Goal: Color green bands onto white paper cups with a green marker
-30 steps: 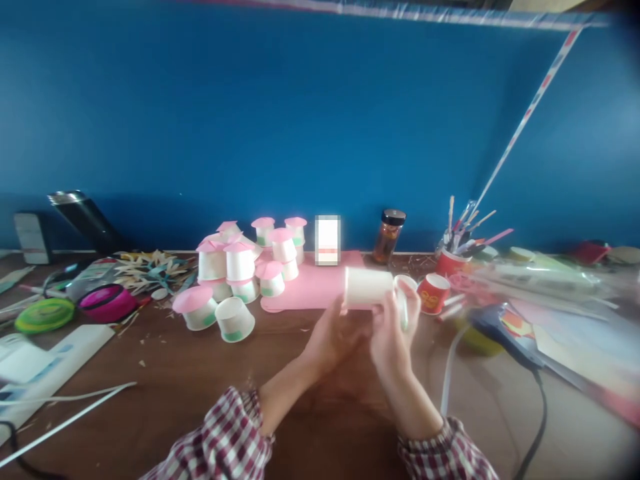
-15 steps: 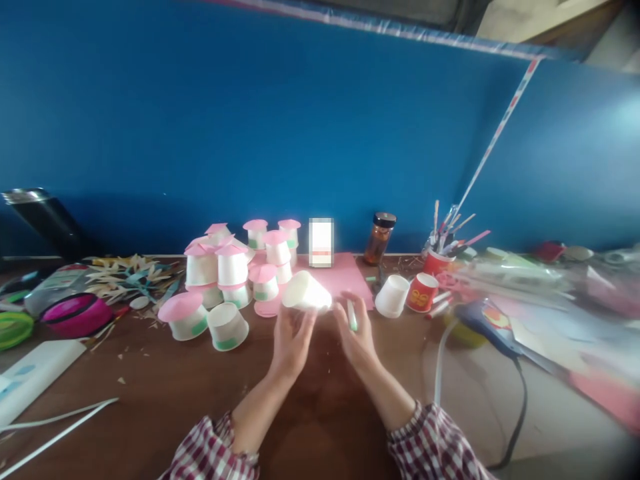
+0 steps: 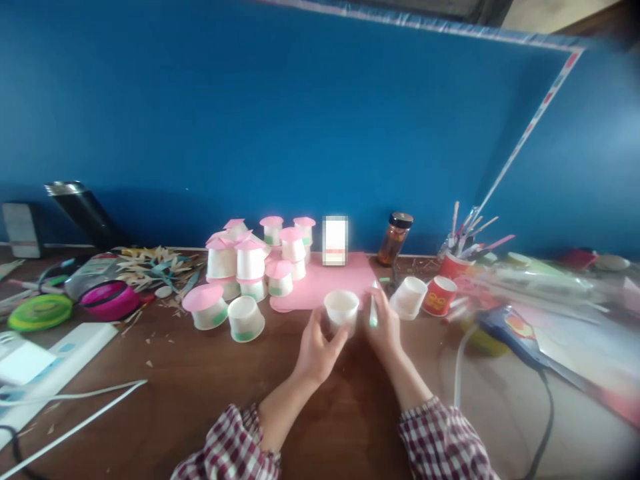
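Note:
My left hand (image 3: pixel 317 353) is wrapped round a white paper cup (image 3: pixel 342 305), whose open mouth faces up. Close by on the right, my right hand (image 3: pixel 386 327) grips a thin white, green-ended stick-like piece (image 3: pixel 373 312), perhaps a pen. To the left, an upside-down white cup (image 3: pixel 245 319) with a green patch stands on the table. Beside it is a similar cup (image 3: pixel 207 315) topped with a pink paper disc. Behind them, several cups with pink paper tops (image 3: pixel 250 261) are stacked. Pink paper (image 3: pixel 320 287) lies beyond my hands.
Right of my hands stand a white cup (image 3: pixel 410 297), a red cup (image 3: pixel 440 295), a brown jar (image 3: pixel 395 239) and a tool-filled red holder (image 3: pixel 456 267). A blue corded glue gun (image 3: pixel 510 330) lies further right. At left are a power strip (image 3: pixel 75 350) and a pink round container (image 3: pixel 110 300).
The paper cup has turned from tipped sideways to mouth up in my left hand. My right hand has closed in beside it. The view has swung left.

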A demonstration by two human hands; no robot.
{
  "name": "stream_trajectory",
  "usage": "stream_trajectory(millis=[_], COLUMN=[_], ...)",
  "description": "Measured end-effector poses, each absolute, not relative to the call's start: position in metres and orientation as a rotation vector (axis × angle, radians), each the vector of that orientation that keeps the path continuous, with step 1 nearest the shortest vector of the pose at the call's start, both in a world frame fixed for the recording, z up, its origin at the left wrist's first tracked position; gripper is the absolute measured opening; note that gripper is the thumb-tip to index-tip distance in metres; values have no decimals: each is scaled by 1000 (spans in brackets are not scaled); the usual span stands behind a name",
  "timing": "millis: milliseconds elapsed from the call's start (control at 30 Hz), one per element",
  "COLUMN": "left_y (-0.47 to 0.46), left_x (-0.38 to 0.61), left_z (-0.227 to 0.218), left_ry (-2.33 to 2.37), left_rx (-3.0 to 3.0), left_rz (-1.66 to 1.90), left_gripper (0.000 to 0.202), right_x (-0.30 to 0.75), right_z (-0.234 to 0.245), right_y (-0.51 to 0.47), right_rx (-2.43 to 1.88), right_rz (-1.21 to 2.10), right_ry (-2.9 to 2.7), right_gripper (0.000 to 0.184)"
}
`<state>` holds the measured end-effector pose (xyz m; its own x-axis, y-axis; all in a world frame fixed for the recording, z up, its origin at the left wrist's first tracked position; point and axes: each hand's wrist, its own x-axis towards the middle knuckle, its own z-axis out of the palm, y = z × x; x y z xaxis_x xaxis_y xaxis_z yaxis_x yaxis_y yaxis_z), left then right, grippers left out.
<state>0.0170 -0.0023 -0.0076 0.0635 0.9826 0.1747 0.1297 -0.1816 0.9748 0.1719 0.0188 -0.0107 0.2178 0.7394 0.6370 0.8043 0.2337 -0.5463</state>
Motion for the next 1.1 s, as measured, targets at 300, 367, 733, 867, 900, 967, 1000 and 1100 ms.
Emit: stream_trajectory(millis=[300, 367, 733, 867, 900, 967, 1000, 1100], left_y=[-1, 1, 14, 16, 17, 17, 18, 18], left_x=[15, 14, 10, 10, 10, 10, 10, 11], left_z=[-4, -3, -6, -10, -11, -12, -12, -11], left_ry=[1199, 1128, 841, 734, 718, 691, 683, 703], left_rx=[1421, 1369, 1006, 859, 841, 810, 790, 695], left_rz=[1238, 1239, 1273, 1246, 1240, 1228, 1223, 1197], left_gripper=[44, 46, 45, 40, 38, 36, 37, 44], right_x=[182, 175, 152, 154, 153, 151, 149, 144], right_z=[-7, -4, 1, 3, 4, 5, 6, 7], right_y=[18, 13, -1, -1, -2, -4, -6, -10], right_rx=[-1573, -1514, -1246, -1258, -1263, -1261, -1254, -1212], right_rz=[-265, -186, 91, 234, 255, 290, 299, 298], right_ry=[-1511, -1514, -1222, -1104, -1079, -1044, -1036, -1075], right_gripper=[22, 21, 32, 32, 32, 32, 32, 30])
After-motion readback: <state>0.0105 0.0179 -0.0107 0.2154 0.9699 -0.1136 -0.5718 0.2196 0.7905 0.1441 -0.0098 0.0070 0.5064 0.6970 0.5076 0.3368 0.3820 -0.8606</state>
